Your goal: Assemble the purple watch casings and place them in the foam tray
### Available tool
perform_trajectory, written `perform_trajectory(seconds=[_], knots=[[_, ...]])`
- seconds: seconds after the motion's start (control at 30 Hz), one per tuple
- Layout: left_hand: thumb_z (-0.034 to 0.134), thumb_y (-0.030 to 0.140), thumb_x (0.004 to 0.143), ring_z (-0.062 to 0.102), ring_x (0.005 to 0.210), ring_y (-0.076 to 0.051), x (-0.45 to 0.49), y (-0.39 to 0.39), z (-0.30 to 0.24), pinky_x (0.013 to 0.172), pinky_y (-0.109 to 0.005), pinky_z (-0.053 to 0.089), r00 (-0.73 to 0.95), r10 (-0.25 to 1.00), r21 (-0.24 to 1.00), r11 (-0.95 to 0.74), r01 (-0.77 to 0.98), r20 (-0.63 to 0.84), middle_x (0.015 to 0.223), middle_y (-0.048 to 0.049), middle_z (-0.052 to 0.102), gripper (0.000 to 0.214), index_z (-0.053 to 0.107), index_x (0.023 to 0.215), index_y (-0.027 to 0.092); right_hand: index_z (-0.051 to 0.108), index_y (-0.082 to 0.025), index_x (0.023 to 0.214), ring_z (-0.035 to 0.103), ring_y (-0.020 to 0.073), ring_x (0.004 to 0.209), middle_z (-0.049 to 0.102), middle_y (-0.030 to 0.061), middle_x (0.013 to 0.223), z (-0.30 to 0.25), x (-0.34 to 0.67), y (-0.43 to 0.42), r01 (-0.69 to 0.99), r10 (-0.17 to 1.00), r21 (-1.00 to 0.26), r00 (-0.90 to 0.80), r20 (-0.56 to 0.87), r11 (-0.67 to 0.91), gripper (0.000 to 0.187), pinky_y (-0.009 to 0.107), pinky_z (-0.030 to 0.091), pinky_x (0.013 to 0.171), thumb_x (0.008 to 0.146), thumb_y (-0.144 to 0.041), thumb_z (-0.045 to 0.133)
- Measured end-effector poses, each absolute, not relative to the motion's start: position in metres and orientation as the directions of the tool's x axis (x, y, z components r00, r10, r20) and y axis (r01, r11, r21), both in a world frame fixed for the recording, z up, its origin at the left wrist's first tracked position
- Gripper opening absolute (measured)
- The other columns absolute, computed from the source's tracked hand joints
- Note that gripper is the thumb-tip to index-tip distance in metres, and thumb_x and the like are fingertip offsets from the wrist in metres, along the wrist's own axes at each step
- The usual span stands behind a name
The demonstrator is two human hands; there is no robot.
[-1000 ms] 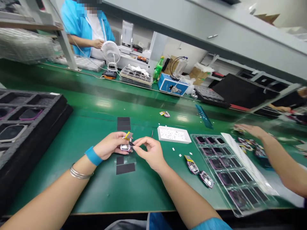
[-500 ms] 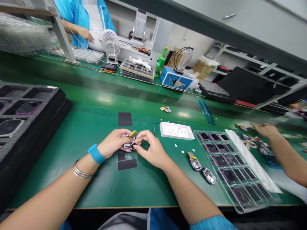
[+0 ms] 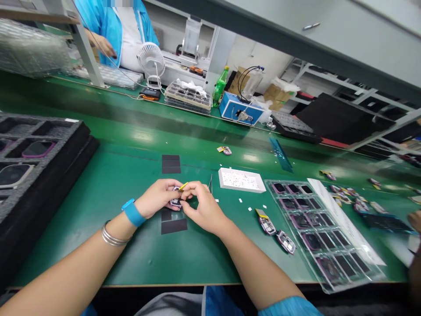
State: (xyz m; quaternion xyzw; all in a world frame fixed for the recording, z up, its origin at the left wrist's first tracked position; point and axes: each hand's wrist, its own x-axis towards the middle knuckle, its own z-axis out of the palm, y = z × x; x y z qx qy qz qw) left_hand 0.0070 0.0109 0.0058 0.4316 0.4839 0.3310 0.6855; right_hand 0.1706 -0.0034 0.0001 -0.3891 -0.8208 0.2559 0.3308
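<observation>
An open smartwatch case (image 3: 176, 202) with a purple rim and a yellow-edged flap (image 3: 183, 186) is held over the bench by my left hand (image 3: 156, 197), thumb and fingers closed around it. My right hand (image 3: 205, 208) meets it from the right, fingertips pinched together at the case's edge. Whatever sits between those fingertips is hidden. Under the hands lie dark rectangular sheets (image 3: 174, 226), and another dark sheet (image 3: 171, 164) lies beyond them. Tweezers (image 3: 211, 182) rest just past my right hand, beside a white box (image 3: 241, 180) holding tiny dark pieces.
Two open watch cases (image 3: 267, 224) lie right of my arm, near a clear tray (image 3: 325, 239) of dark watch parts. A black foam tray (image 3: 72, 153) stands at left. More cases (image 3: 348, 193) lie far right. A co-worker (image 3: 121, 35) is behind the fan (image 3: 151, 57).
My right fingers have shifted slightly left over the case, and the yellow-edged flap is more covered. At far right, another person's reaching arm has drawn back toward the frame's edge.
</observation>
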Motion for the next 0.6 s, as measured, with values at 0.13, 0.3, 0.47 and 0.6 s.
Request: perform_trajectory(seconds=[0.13, 0.3, 0.47, 0.6], knots=[[0.076, 0.024, 0.057, 0.060, 0.057, -0.013, 0.0082, 0.0114, 0.0058, 0.053, -0.025, 0.054, 0.295, 0.880, 0.910, 0.409, -0.067, -0.373, 0.070, -0.0035, 0.066, 0.027, 0.063, 0.079, 0.012, 0.046, -0.023, 0.094, 0.058, 0.0162, 0.082, 0.060, 0.0003, 0.084, -0.0028, 0.1681, -0.0041, 0.468, 0.830, -0.699, -0.428, 0.357, 0.541, 0.023, 0.036, 0.041, 0.086, 0.075, -0.014, 0.053], [0.074, 0.024, 0.058, 0.059, 0.056, -0.012, 0.0078, 0.0121, 0.0043, 0.053, -0.025, 0.054, 0.300, 0.880, 0.911, 0.407, -0.072, -0.369, 0.068, -0.0025, 0.065, 0.027, 0.063, 0.079, 0.012, 0.045, -0.023, 0.094, 0.057, 0.0157, 0.081, 0.060, 0.0003, 0.085, -0.0037, 0.1680, -0.0036, 0.435, 0.834, -0.727, -0.421, 0.357, 0.531, 0.023, 0.035, 0.041, 0.086, 0.074, -0.013, 0.053], [0.073, 0.022, 0.057, 0.059, 0.054, -0.011, 0.0082, 0.0111, 0.0014, 0.053, -0.025, 0.053, 0.286, 0.887, 0.911, 0.402, -0.091, -0.362, 0.068, -0.0013, 0.064, 0.027, 0.062, 0.080, 0.013, 0.047, -0.023, 0.093, 0.056, 0.0174, 0.082, 0.059, 0.0008, 0.083, -0.0036, 0.1674, -0.0041, 0.506, 0.797, -0.620, -0.446, 0.407, 0.600, 0.023, 0.035, 0.040, 0.085, 0.074, -0.012, 0.054], [0.073, 0.023, 0.058, 0.058, 0.053, -0.011, 0.0113, 0.0091, -0.0009, 0.054, -0.024, 0.052, 0.261, 0.903, 0.911, 0.386, -0.146, -0.341, 0.063, 0.0001, 0.063, 0.026, 0.062, 0.080, 0.013, 0.049, -0.021, 0.093, 0.053, 0.0193, 0.082, 0.059, 0.0028, 0.083, -0.0028, 0.1641, -0.0087, 0.583, 0.768, -0.500, -0.474, 0.431, 0.641, 0.018, 0.038, 0.039, 0.085, 0.079, -0.011, 0.051]])
